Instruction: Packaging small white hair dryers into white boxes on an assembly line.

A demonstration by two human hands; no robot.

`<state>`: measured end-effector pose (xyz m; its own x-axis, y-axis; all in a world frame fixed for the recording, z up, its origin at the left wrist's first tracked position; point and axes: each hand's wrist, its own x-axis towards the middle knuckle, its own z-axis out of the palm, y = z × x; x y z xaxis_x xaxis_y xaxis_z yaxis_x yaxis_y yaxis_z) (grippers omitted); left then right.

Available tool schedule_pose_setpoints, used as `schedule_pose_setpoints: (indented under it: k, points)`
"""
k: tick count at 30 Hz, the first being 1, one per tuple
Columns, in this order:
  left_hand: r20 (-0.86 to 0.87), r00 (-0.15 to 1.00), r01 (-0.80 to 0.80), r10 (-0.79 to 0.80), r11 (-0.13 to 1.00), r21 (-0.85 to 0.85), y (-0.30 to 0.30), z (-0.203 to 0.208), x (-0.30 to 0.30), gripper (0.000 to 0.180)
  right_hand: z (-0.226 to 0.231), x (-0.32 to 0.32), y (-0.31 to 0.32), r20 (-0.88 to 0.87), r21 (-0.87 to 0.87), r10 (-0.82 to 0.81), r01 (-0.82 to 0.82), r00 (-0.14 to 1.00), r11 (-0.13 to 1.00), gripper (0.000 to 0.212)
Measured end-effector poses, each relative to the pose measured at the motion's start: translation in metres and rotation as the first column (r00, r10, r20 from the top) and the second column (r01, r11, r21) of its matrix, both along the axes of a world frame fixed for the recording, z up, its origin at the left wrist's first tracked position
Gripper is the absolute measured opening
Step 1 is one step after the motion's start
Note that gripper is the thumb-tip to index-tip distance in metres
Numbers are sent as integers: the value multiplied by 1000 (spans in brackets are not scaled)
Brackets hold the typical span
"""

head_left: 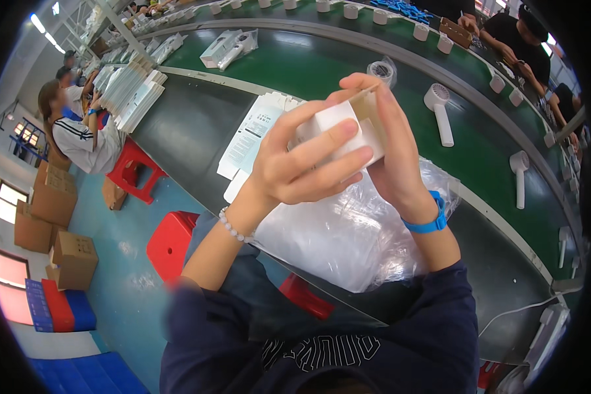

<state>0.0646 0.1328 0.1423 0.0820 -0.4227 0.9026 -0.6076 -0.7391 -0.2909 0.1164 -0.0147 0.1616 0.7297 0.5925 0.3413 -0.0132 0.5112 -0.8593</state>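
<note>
A small white carton (335, 118) is held up over the bench, one end open and a flap raised. My left hand (289, 161), with a beaded bracelet at its wrist, wraps its fingers round the carton's near side. My right hand (400, 154), below which sits a blue wristband, grips the other side, fingertips at the raised flap. What lies inside the carton cannot be made out. Under my hands is a heap of clear plastic bags (348, 230). Flattened white cartons (249, 138) lie beside my left hand.
Beyond the bench runs a green conveyor (466, 157) carrying white handheld fans (444, 121) and a bagged fan (381, 71). At left, a person (85, 134) sits by stacked flat cartons (134, 95). Red stools (171, 243) and brown boxes (72, 256) stand on the floor.
</note>
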Motion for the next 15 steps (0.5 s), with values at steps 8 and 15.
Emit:
schedule_pose_setpoints:
  k: [8,15]
  points:
    - [153,988,-58,37,989,135,-5,-8,-3,36,3,7,-10,179,-210,-15,53,984,976,47]
    - [59,991,-116,116,993,-3,7,3,-8,46,-2,14,-5,215,166,313,-351,925,922,68]
